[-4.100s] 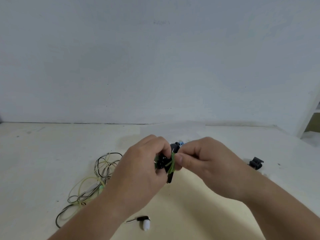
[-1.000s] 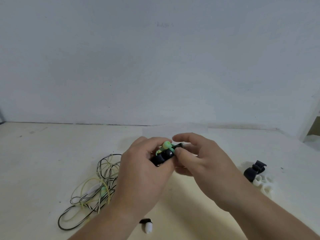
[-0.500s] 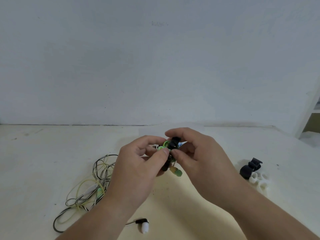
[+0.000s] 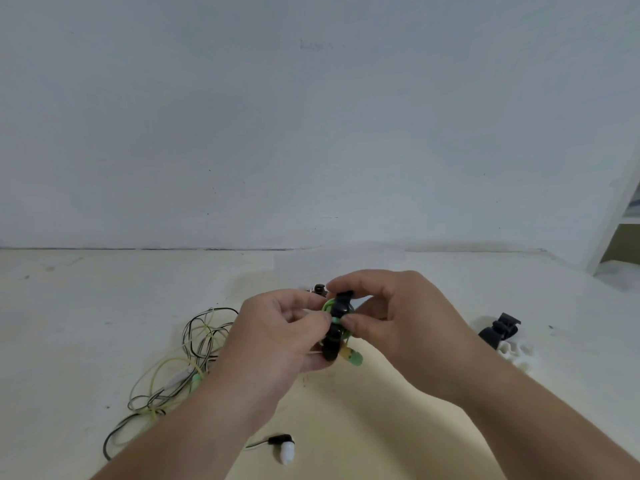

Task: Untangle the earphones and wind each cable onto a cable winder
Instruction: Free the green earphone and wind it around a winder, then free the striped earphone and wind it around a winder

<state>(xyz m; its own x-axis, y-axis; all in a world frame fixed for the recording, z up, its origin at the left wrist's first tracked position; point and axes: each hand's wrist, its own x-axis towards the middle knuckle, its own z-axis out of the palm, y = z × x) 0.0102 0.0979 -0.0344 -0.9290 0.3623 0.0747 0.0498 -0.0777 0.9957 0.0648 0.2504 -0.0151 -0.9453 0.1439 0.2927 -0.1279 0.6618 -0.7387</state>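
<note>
Winder: the black cable winder is up off the table, dead centre between both hands, its long axis standing near upright with the top tipped slightly right.
Left hand: the left hand pinches the winder's middle with thumb and forefinger, lower fingers curled in under its bottom end.
Right hand: the right hand grips from the other side, forefinger hooked over the top, thumb meeting the left thumb at the waist.
Nearer hand: neither; both touch it, and I'd say the tuck-in happens right at those thumbs.
What the winder carries: turns of green cable round it, and a green earbud dangling loose at the lower right.
Left to wind: a tangle of yellow and black cable lies on the table just left of the left wrist; a white earbud lies nearer me.
Spare winders: one black, white ones touching it, well right of the right hand.
Containers: none I can see.
</note>
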